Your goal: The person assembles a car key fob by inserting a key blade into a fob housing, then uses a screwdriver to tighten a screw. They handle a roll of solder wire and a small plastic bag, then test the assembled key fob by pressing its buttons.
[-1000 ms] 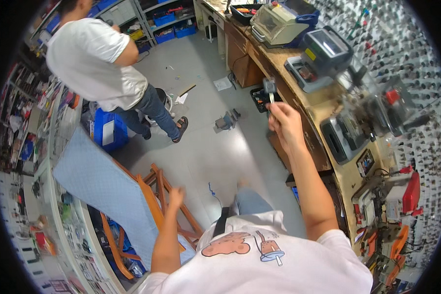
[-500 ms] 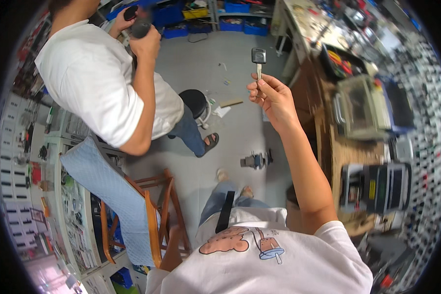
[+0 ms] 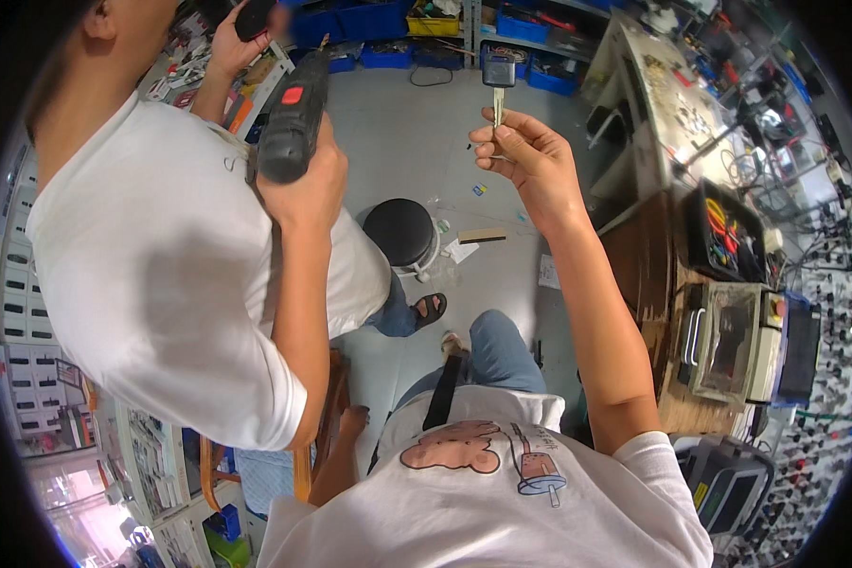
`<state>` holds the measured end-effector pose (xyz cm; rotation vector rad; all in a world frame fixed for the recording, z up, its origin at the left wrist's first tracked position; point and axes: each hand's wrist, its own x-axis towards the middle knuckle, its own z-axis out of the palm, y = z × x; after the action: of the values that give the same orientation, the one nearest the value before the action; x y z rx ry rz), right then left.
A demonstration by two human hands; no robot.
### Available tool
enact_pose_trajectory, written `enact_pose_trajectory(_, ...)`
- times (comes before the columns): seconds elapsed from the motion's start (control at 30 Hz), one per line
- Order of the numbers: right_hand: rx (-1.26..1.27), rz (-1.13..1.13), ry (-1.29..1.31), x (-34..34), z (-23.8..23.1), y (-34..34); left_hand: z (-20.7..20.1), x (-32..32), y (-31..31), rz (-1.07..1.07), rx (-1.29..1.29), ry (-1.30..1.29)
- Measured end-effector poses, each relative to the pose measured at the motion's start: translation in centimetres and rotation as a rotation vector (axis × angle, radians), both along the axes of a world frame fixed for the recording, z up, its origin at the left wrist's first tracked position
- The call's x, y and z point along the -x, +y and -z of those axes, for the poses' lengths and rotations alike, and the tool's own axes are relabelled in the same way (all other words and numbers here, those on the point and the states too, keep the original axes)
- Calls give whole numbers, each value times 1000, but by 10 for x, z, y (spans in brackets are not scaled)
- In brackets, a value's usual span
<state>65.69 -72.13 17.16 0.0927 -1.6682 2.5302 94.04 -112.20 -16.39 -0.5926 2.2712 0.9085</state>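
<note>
My right hand (image 3: 536, 170) is raised in front of me, its thumb and fingers pinching a key (image 3: 499, 74) by the metal blade. The key stands upright with its black head on top. My left hand (image 3: 354, 418) hangs low beside the wooden chair (image 3: 328, 417); its fingers are too small and dark to make out. At my left a person in a white shirt (image 3: 151, 256) grips a black handheld tool with a red button (image 3: 293, 118) in one hand and a round black object (image 3: 254, 19) in the other.
A round black stool (image 3: 399, 232) stands ahead, with a flat strip (image 3: 483, 235) and scraps on the floor. Along the right runs a bench with a black tray of coloured-handled tools (image 3: 724, 227), a boxy machine with a clear window (image 3: 729, 341) and a grey case (image 3: 729, 483). Blue bins (image 3: 374, 21) line the back.
I have stepped forward: the chair, bench machines and stool sit lower in view, and the person at left looks larger and nearer. The key stays raised in my right hand.
</note>
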Motion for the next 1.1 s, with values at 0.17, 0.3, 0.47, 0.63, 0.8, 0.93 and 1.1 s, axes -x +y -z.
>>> enact_pose_trajectory(0.17, -26, -61, -4, 54, 6, -6, 25, 27, 15, -138, -69, 4)
enact_pose_trajectory(0.3, 8, -234, 20, 95, 7, -36, 97, -55, 11, -482, -126, -100)
enact_pose_trajectory(0.47, -43, -291, -3, 146, 10, -1, 135, -22, 55, 10, 67, -172)
enact_pose_trajectory(0.63, -61, -429, -11, 179, 9, 16, 115, 39, 131, -398, -22, -42)
enact_pose_trajectory(0.8, -99, -514, -15, 203, 11, 34, 39, 91, 220, -595, -63, 42)
enact_pose_trajectory(0.93, -84, -552, -37, 217, 16, 44, 37, 55, 256, -505, -11, -74)
enact_pose_trajectory(1.1, -117, -543, -61, 233, 27, 57, 11, 47, 277, -320, 79, -235)
